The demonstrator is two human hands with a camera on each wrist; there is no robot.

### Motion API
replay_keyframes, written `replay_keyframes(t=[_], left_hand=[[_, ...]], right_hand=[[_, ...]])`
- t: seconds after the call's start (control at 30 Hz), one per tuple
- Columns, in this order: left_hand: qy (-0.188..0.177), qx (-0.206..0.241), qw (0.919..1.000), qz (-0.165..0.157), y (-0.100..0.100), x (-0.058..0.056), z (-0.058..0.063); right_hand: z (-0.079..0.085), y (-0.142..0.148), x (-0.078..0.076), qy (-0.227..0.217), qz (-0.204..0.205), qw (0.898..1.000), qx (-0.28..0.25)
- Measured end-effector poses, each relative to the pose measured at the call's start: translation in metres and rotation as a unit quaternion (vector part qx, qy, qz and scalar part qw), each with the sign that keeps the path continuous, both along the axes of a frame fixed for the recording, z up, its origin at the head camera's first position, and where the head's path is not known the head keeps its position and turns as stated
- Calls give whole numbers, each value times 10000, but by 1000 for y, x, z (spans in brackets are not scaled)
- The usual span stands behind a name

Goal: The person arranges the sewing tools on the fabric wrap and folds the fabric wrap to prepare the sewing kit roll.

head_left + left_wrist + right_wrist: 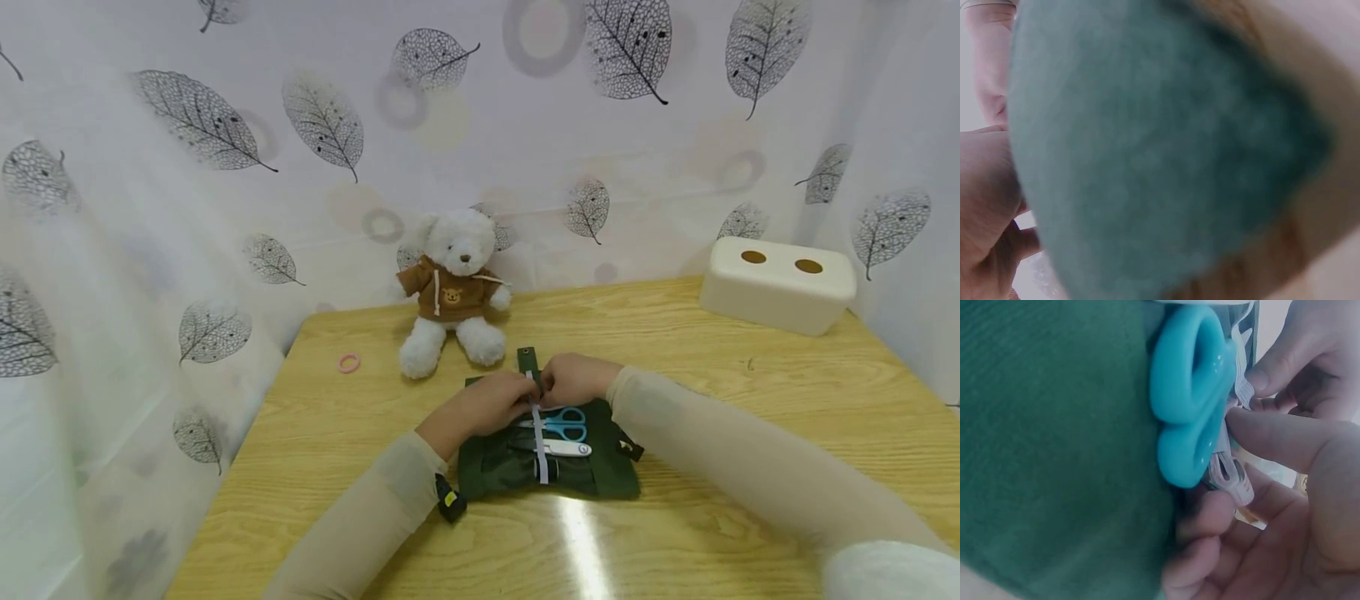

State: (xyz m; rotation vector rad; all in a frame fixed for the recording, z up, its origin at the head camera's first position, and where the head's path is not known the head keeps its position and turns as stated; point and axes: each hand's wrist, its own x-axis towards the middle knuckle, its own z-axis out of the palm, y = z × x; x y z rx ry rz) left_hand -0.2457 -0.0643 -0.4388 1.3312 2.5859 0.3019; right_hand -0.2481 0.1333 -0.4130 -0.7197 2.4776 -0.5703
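Scissors (pixel 1188 415) with blue handles lay beneath a white elastic band (pixel 539 442) on a green cloth case (pixel 480 479), spread on the counter (pixel 337 417) near a teddy bear (pixel 452 287). The left grip (pixel 491 402) pinched the band; the right grip (pixel 577 377) held a folded pale strip (pixel 1229 478) by the handles.

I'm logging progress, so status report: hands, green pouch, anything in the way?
Left hand pinches white elastic strap; right hand grips folded tape. Green pouch open, scissors under strap. Nothing visibly blocking.
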Motion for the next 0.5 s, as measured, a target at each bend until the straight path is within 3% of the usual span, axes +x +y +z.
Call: replay_keyframes(t=[0.5], left_hand=[[-80,84,9999,115,-1,1,2]], right_hand=[[0,0,-1,60,132,9994,-323]])
